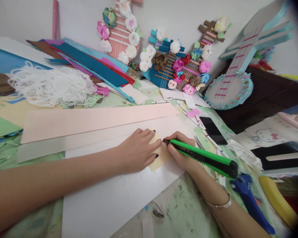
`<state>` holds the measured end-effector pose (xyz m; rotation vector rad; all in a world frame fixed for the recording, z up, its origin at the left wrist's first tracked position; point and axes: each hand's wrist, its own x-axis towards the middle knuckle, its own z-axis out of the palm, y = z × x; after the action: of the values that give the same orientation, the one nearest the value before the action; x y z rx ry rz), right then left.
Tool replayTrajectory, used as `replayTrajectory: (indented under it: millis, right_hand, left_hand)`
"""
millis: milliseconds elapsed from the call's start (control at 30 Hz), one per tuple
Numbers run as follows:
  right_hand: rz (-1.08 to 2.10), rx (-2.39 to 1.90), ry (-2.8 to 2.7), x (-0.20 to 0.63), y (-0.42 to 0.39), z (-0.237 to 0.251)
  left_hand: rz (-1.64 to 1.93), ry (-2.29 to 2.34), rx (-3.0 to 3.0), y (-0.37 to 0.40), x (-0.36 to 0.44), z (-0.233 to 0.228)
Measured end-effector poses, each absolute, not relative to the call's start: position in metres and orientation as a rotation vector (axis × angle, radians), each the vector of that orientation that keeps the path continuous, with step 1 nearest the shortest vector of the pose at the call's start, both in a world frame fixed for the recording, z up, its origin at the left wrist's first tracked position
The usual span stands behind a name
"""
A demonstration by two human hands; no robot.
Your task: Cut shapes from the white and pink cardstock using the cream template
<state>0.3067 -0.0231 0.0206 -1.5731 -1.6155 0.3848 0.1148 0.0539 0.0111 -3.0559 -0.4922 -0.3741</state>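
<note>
Green cutter (203,158) being gripped by right hand (180,150); left hand (139,150) pressing flat, released, on cream card (161,158) near desk's front edge.

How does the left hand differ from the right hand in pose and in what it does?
The left hand lies flat, palm down, and presses a small cream card onto the white board; the right hand is curled around a green cutter. The right wrist wears a bangle; the left wrist is bare. Both have dark nails and meet at the card.
</note>
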Motion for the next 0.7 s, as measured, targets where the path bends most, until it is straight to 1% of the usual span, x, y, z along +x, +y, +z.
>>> replayTrajectory:
  millis: [300,433,700]
  right_hand:
    - [0.34,-1.584,-1.65,0.3065,-0.0235,0.0239]
    - [0.302,-1.587,-1.684,0.3078,-0.0244,0.0232]
    - [0.331,-1.598,-1.666,0.3084,-0.0249,0.0225]
  left_hand:
    - [-0.42,-0.488,-3.045,0.0535,0.1147,0.0106]
    - [-0.385,-0.482,-3.031,0.0537,0.1146,0.0102]
    - [-0.378,-0.482,-3.026,0.0523,0.1148,0.0121]
